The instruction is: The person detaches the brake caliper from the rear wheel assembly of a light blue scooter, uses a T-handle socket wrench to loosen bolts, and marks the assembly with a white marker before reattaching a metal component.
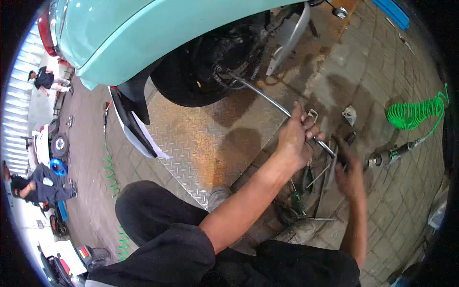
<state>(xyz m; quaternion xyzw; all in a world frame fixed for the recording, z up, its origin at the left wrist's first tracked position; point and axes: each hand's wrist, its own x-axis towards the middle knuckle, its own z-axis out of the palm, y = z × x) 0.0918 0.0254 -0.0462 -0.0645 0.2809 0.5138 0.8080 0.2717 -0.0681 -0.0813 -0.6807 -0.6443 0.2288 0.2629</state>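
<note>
Left hand [295,138], grip round a long shiny bar [264,97]; blurry right hand [350,174] near the bar's right end, grip unclear

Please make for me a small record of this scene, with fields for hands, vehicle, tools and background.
Left hand: the left hand grips a long metal bar
Right hand: the right hand is near the bar's lower end, blurred; grip unclear
Vehicle: mint-green body above a dark wheel; the bar's far end is by the wheel
Tools: green-handled tool on the ground; air tool with green coiled hose, at right
Background: two people, far left
</note>
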